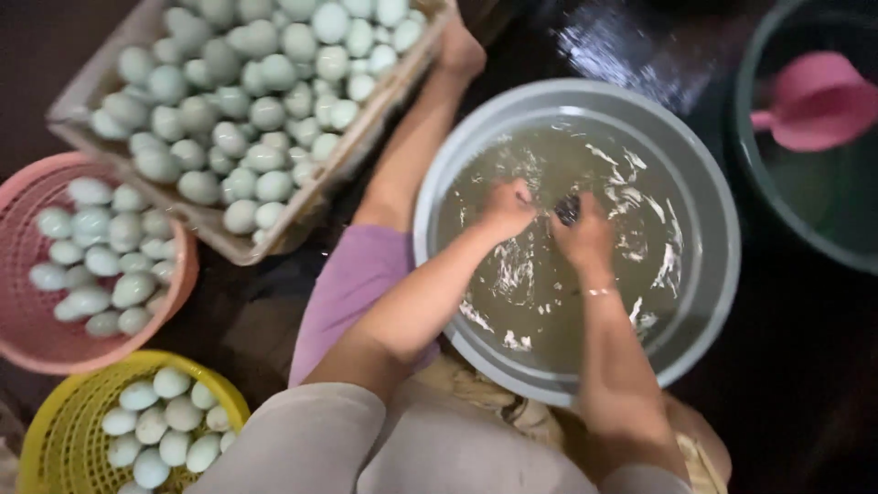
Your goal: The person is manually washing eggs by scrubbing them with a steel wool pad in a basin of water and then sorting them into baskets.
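Both hands down in a grey basin (722, 274) of murky water.

Far left: pink basket (23, 320), yellow basket (64, 430) and wooden crate (91, 87), all filled with pale green eggs (265, 114). Centre: left hand (505, 207) curled shut, right hand (582, 236) closed on a small dark thing (568, 210), too blurred to name, just beside each other. Far right: pink scoop (819, 101) in a dark tub (759, 192).

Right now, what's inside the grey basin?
The grey basin holds murky, rippling water. Both hands are in it: left hand and right hand, close together, a small dark thing at the right fingers. The water hides the basin's bottom and what the hands grip.
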